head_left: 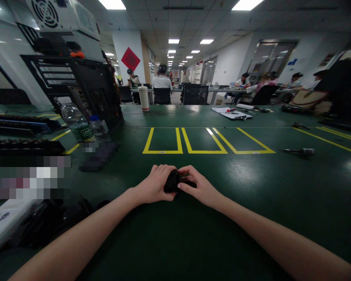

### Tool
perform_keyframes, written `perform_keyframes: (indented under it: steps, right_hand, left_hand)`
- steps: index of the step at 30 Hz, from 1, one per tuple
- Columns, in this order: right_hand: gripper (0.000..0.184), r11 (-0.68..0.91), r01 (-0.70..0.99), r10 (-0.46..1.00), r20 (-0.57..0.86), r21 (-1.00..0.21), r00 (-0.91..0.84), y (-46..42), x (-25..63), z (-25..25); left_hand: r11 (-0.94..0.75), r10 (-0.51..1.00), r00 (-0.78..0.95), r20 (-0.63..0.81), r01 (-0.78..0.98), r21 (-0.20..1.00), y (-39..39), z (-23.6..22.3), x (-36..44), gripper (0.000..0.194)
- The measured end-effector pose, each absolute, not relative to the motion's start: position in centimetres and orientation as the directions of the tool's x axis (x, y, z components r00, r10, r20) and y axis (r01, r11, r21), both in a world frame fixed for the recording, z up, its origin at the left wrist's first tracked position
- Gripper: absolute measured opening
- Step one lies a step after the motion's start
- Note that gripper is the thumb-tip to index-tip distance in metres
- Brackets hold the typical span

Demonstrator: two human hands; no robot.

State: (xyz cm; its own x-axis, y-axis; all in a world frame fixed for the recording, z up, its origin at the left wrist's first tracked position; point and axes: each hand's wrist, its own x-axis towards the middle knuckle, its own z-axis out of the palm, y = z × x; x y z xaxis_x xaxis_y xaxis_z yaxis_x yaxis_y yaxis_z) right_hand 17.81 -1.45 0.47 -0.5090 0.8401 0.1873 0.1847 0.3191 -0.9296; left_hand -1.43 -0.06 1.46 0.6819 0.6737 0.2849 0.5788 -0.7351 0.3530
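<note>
A small black blocky object [171, 182] is between my two hands, just above or on the green table [175, 242]; its exact kind is too dark to make out. My left hand [158, 182] wraps around its left side, thumb below and fingers over the top. From the other side, my right hand [196, 185] closes thumb and fingertips on the object's right edge. Beyond the hands, yellow tape outlines [204, 151] mark the tabletop.
At the left stand a computer case [90, 86], a large plastic bottle [74, 121] and a smaller blue-capped bottle [99, 130]. A screwdriver [301, 152] lies at right. Farther back are a clipboard [231, 113] and a white cup [144, 98]. Several people sit beyond the table.
</note>
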Motion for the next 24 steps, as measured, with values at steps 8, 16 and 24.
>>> perform_keyframes:
  steps: [8, 16, 24]
  right_hand:
    - [0.031, 0.373, 0.202, 0.801, 0.204, -0.906, -0.563, -1.47, 18.3, 0.62]
    - [0.027, 0.37, 0.21, 0.827, 0.217, -0.905, -0.519, -1.45, 18.04, 0.34]
    - [0.034, 0.362, 0.229, 0.827, 0.198, -0.904, -0.526, -1.53, 18.34, 0.38]
  left_hand:
    - [-0.73, 0.678, 0.682, 0.274, 0.579, 0.363, -0.12, 1.55, -1.48, 0.059]
    - [-0.728, 0.679, 0.679, 0.278, 0.576, 0.372, -0.1, 1.56, -1.47, 0.055]
    - [-0.726, 0.68, 0.683, 0.267, 0.576, 0.375, -0.05, 1.53, -1.49, 0.06]
